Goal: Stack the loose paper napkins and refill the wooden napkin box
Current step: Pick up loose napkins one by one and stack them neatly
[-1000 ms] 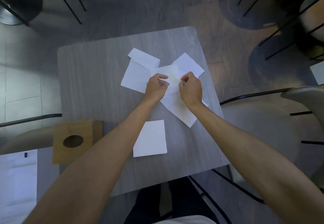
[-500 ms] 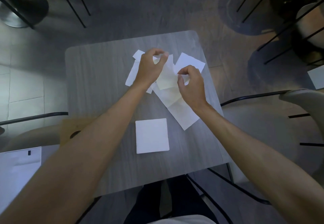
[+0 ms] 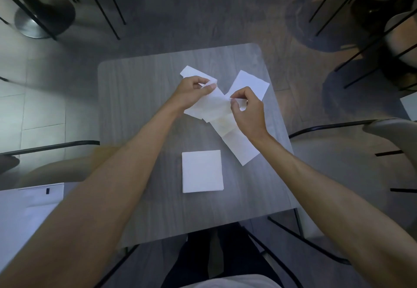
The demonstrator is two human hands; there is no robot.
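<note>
Head view: a small square bench (image 3: 140,89) with a grey wood-grain top and rounded corners stands on a dark grey floor (image 3: 203,17). Paler tiles (image 3: 33,111) lie to the left. Chairs with thin black legs (image 3: 101,1) ring the bench, and a round metal table base (image 3: 42,19) sits at the upper left.

Both bare forearms reach in from below. The left hand (image 3: 194,92) is closed, thumb and fingers pinching one edge of a crumpled napkin (image 3: 214,107) lifted above the bench. The right hand (image 3: 247,109) is closed too, pinching the same napkin's other edge, so the sheet stretches between them.

Loose napkins (image 3: 248,82) lie spread under and around the hands, some overlapping, one long sheet (image 3: 242,150) trailing toward the near right. A neat square stack of napkins (image 3: 202,171) rests flat nearer the person, apart from the loose ones. The wooden box is mostly hidden behind the left forearm; only a blurred tan sliver (image 3: 106,150) shows at the bench's left edge.
</note>
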